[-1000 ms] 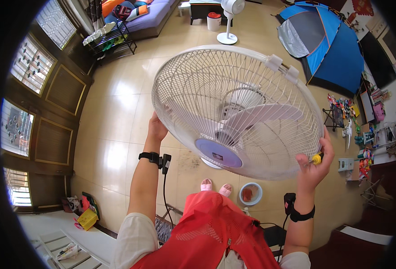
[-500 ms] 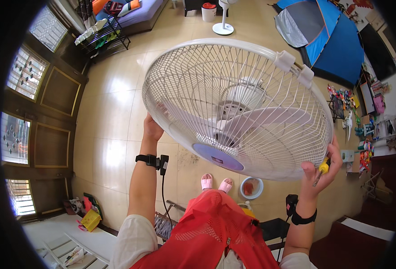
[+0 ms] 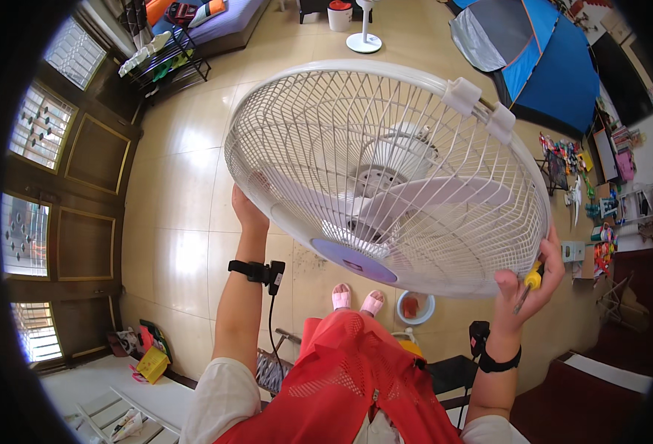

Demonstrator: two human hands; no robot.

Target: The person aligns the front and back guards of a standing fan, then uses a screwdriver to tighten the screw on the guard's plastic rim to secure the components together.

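Observation:
A white electric fan with a wire cage is held up in front of me, tilted, its pale blades and motor housing showing through the wires. A blue-violet disc marks the middle of its front grille. White clips sit on the rim at the upper right. My left hand grips the left side of the rim, its fingers partly hidden behind the cage. My right hand holds the lower right of the rim and also a screwdriver with a yellow handle, its metal shaft pointing down.
Below the fan, a light blue basin with something reddish in it stands on the tiled floor near my feet. A blue tent is at the far right, a white stand at the back. Cluttered shelves line the right; dark doors the left.
The fan's left side and my left hand have shifted slightly left, and the cage is tipped a little differently. My right hand keeps its hold on the rim and screwdriver.

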